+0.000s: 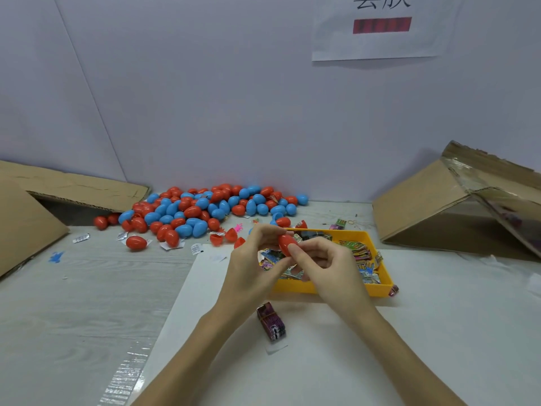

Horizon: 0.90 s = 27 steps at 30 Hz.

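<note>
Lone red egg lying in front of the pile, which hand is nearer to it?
Left. The left hand is right of the lone red egg, gripping the held egg; the right hand is farther right, pinching the held egg's other side.

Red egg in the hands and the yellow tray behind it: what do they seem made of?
Red egg: probably hard moulded plastic, smooth and slightly glossy; even colour with a soft highlight. Yellow tray: probably rigid plastic too, satin finish; thin straight walls, uniform colour.
</note>
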Tool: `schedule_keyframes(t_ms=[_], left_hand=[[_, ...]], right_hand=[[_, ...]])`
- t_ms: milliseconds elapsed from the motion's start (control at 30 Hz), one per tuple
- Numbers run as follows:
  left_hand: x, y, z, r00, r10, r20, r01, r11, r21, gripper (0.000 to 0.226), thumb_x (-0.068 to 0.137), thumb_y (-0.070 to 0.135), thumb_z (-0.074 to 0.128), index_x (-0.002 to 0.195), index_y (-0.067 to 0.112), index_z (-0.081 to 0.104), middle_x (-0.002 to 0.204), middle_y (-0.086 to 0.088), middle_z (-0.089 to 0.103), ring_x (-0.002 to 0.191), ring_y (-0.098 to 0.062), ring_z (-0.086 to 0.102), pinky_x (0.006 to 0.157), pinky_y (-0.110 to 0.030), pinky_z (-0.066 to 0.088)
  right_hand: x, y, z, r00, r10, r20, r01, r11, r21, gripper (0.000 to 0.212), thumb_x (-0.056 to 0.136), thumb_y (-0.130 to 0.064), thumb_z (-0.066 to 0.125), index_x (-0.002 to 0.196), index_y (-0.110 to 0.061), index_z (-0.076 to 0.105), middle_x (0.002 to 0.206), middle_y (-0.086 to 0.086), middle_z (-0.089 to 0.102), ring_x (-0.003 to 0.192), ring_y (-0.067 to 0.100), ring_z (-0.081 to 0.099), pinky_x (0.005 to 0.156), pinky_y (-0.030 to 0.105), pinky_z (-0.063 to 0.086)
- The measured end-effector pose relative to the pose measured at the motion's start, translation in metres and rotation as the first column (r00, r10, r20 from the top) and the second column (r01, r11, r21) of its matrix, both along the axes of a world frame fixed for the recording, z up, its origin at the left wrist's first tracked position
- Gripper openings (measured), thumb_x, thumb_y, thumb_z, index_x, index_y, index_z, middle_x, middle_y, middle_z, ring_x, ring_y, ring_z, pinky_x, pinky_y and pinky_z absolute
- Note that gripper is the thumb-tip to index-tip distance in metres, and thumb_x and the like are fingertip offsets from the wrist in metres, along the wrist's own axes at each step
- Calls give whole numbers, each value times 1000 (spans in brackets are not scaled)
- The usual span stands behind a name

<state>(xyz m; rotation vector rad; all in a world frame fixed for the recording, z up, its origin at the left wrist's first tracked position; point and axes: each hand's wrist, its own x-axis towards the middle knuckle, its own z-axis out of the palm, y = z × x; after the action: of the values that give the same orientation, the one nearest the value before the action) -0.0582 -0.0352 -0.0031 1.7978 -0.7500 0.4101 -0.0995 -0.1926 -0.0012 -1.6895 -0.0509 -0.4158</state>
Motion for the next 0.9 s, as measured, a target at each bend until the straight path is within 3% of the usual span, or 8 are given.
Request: schedule_keyframes(t_ms=[67,167,233,333,433,567,667,900], left_hand=[[2,2,-1,1000,9,-20,-8,1000,23,42,87,19,79,125,24,61,113,19,69,109,-4,66,93,-17,52],[1,1,-1,1000,0,-2,1,996,90,46,94,23,72,138,27,59,128,18,64,121,-6,60,100,-19,48],[1,-1,-2,999,-7,51,0,991,134,48,97,21,67,143,28,55,136,17,58,130,-10,53,106,-22,45],[2,-2,-5,996,15,89,-29,987,157,52,98,15,67,147,25,52,140,11,52,135,-15,46,110,-26,43],[2,-3,-4,994,23,105,-41,985,167,59,93,20,75,146,22,51,136,12,55,131,-11,49,107,-18,40],[-1,-4,0,985,83,154,-99,990,97,37,91,27,75,126,22,63,119,16,63,116,-4,57,96,-16,46],[-1,-2,3,983,111,148,-122,990,67,29,91,25,75,119,22,67,113,14,67,110,-7,61,93,-16,47],[-3,-3,5,996,18,82,-22,998,54,45,89,9,78,130,16,62,120,4,63,108,-10,65,88,-23,57]], right_hand=[[0,1,0,1000,-12,2,12,999,-46,21,98,-35,64,99,-17,75,83,-1,77,76,14,74,62,24,57],[1,1,0,1000,19,-7,-19,1000,9,25,105,-25,53,118,-15,72,97,0,78,89,13,75,66,25,57],[1,2,2,998,69,-7,-68,995,74,26,104,-21,57,126,-16,70,105,-2,78,95,10,74,69,23,58],[0,2,4,997,83,0,-83,987,136,23,97,-17,68,119,-23,71,104,-8,79,98,9,74,75,20,58],[1,1,4,996,82,-19,-76,971,226,24,97,-12,67,120,-18,68,105,-3,79,96,12,76,74,19,58],[1,0,3,995,95,-37,-84,972,217,28,102,-11,58,129,-18,59,116,1,76,102,12,74,75,20,58],[0,0,3,986,161,-50,-147,965,219,26,105,-15,55,129,-22,59,111,-4,78,103,13,74,79,23,59],[0,-1,3,999,42,1,-42,992,117,22,97,-13,68,118,-21,70,104,-1,78,99,8,74,78,22,59]])
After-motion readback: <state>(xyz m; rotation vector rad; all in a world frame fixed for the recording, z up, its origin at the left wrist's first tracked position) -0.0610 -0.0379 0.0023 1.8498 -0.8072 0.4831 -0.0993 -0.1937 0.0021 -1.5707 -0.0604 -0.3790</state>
